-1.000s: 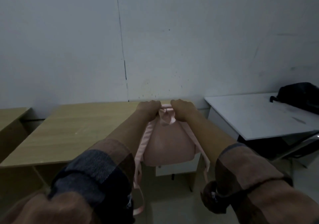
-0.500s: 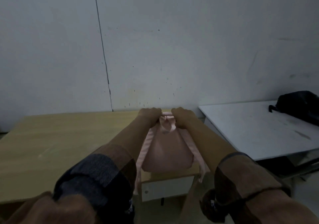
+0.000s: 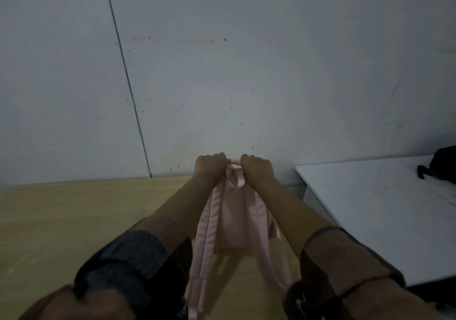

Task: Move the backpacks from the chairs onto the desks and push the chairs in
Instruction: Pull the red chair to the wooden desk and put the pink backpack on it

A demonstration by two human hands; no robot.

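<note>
A pink backpack [image 3: 234, 223] hangs between my outstretched arms, above the wooden desk [image 3: 74, 221]. My left hand [image 3: 209, 165] and my right hand [image 3: 256, 168] are both clenched on its top edge beside the carry loop. Its shoulder straps dangle down toward me. I cannot tell whether its bottom touches the desktop. A black backpack [image 3: 441, 166] lies on the white desk [image 3: 375, 216] at the far right. No chair is in view.
A plain grey wall [image 3: 246, 72] with a vertical seam rises right behind both desks. A narrow gap separates the wooden desk from the white one.
The pink backpack has travelled forward from in front of the desk's edge to over the desktop. The view has closed in on the desk and wall.
</note>
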